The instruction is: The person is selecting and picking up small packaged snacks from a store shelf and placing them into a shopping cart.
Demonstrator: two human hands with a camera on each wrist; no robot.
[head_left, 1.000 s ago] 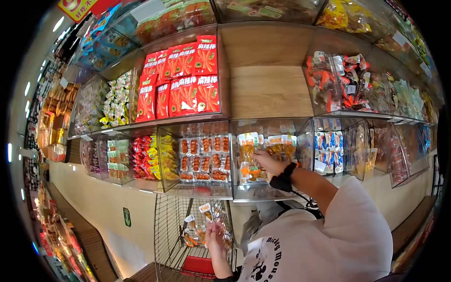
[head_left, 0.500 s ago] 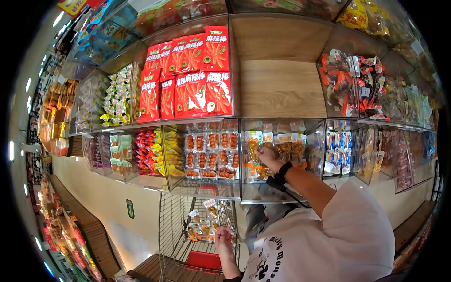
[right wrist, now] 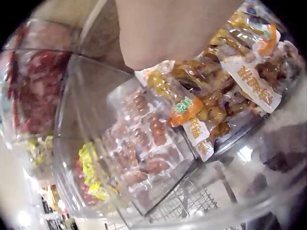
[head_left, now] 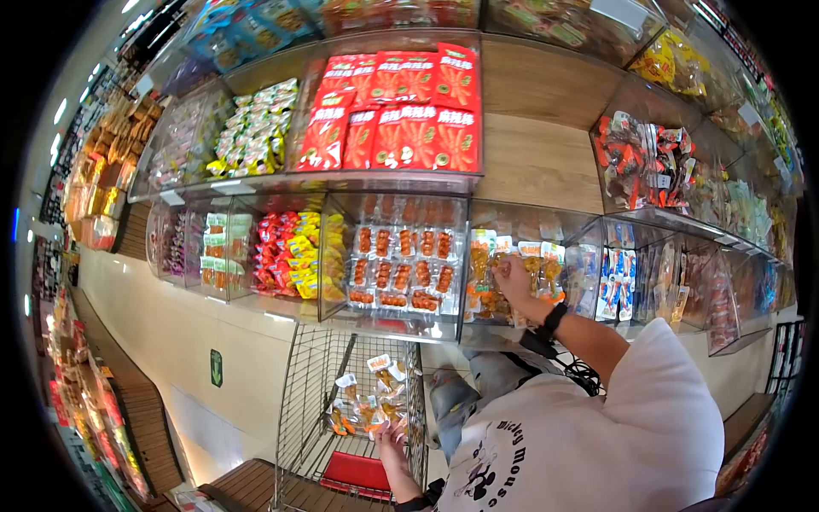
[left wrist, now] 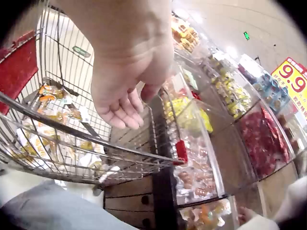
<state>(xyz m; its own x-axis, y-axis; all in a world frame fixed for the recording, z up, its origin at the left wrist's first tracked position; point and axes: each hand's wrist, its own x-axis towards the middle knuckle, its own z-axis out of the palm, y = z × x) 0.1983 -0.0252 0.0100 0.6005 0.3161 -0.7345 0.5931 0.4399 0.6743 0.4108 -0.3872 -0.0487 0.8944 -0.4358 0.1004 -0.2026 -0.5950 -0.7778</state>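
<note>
My right hand (head_left: 514,283) reaches into a clear bin of snack packets (head_left: 483,243) with white and orange labels and touches them; its fingertips are partly hidden. The back of that right hand (right wrist: 172,31) covers its own fingers in the right wrist view, above the labelled packets (right wrist: 211,103). Over the shopping cart (head_left: 290,410), my left hand (head_left: 392,452) hangs with loosely curled fingers. Nothing is held by the left hand (left wrist: 129,76) in the left wrist view. Similar packets (head_left: 384,384) lie inside the cart.
Left of the reached-into bin is one of small red-brown snack packs (head_left: 401,269), then yellow bags (head_left: 304,256). Red bags (head_left: 409,128) fill an upper bin beside a bare wooden shelf section (head_left: 533,154). Clear bin walls and front edges surround the right hand.
The head view has shifted, so the bins appear farther right and the cart's contents show more. My right hand stays among the packets; my left hand remains over the cart.
</note>
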